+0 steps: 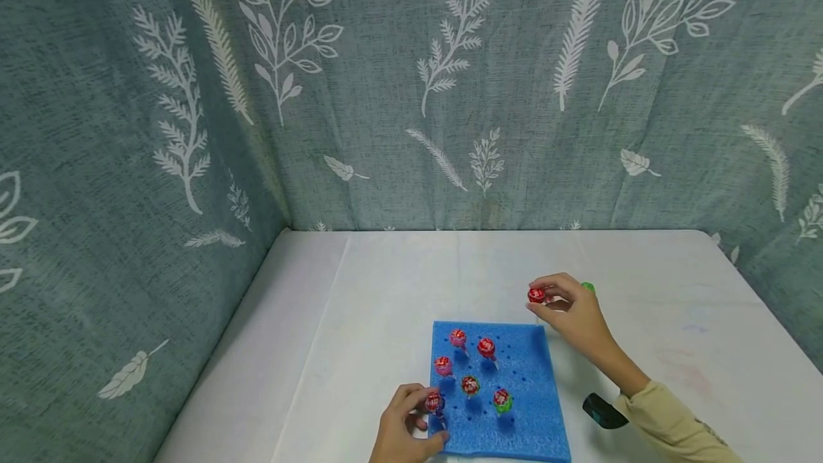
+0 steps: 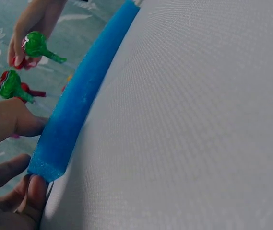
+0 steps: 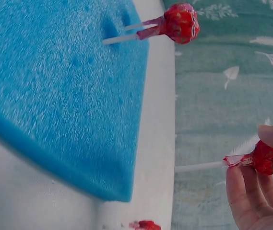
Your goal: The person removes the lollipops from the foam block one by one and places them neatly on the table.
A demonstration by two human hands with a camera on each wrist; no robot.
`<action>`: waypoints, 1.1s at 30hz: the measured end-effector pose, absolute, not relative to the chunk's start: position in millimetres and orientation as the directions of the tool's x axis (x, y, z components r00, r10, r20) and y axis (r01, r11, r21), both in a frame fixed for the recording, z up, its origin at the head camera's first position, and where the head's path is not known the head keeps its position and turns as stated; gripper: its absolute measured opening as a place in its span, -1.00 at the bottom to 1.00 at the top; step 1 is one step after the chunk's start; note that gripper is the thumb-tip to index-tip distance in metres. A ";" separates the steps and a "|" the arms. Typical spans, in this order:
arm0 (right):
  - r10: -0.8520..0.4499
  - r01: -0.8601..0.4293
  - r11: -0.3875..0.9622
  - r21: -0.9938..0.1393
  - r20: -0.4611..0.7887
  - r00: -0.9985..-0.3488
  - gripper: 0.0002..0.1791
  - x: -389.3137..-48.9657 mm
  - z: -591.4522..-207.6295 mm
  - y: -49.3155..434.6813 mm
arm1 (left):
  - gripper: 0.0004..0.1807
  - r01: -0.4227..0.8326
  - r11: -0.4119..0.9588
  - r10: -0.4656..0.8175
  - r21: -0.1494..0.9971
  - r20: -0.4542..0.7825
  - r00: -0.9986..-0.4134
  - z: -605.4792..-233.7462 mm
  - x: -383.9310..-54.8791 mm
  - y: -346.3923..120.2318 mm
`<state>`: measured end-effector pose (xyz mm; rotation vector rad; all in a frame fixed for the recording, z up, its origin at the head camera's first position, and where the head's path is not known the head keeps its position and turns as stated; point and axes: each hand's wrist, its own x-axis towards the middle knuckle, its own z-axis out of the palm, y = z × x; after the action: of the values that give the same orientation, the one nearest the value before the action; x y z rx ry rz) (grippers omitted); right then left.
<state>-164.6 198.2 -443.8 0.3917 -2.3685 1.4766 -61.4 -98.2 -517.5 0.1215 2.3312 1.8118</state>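
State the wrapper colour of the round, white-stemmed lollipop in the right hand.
Lollipop wrapper is red; clearest in the right wrist view.

Head view from above, facing forward-down, wrist views close and tilted, blue foam in all

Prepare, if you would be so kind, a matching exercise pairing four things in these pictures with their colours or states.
Things:
1. Foam board
2. Cloth backdrop
3. Right grip
4. Tabletop

Colours or states:
A. Plain white
B. Pinching a red-wrapped lollipop
C. Muted green with white leaf prints
D. Blue, with several lollipops stuck in it

Pairs: 1-D, 2-C, 3-B, 4-A
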 end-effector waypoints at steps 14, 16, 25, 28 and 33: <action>-0.028 -0.401 0.471 -0.786 0.441 -0.897 -0.72 -146.5 -411.5 207.5 | -0.37 -0.058 0.262 0.164 0.963 -0.104 -0.981 -517.6 -61.1 -97.5; -0.017 -0.393 0.484 -0.782 0.441 -0.897 -0.71 -146.1 -411.0 210.1 | -0.37 -0.055 0.264 0.165 0.963 -0.102 -0.981 -517.6 -61.2 -97.6; 0.021 -0.366 0.515 -0.775 0.439 -0.898 -0.68 -157.7 -438.0 237.0 | -0.38 -0.054 0.256 0.168 0.965 -0.099 -0.981 -517.7 -61.6 -97.0; 0.039 -0.362 0.509 -0.781 0.441 -0.897 -0.69 -159.5 -442.9 242.8 | -0.37 -0.055 0.256 0.165 0.965 -0.100 -0.981 -517.3 -61.2 -96.9; 0.085 -0.351 0.498 -0.793 0.448 -0.890 -0.70 -159.8 -445.0 249.0 | -0.37 -0.056 0.258 0.163 0.965 -0.100 -0.981 -517.6 -60.9 -96.9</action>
<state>-159.8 249.0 -445.0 0.2194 -2.3139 1.3670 -60.9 -96.9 -517.6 0.1013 2.3427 1.8087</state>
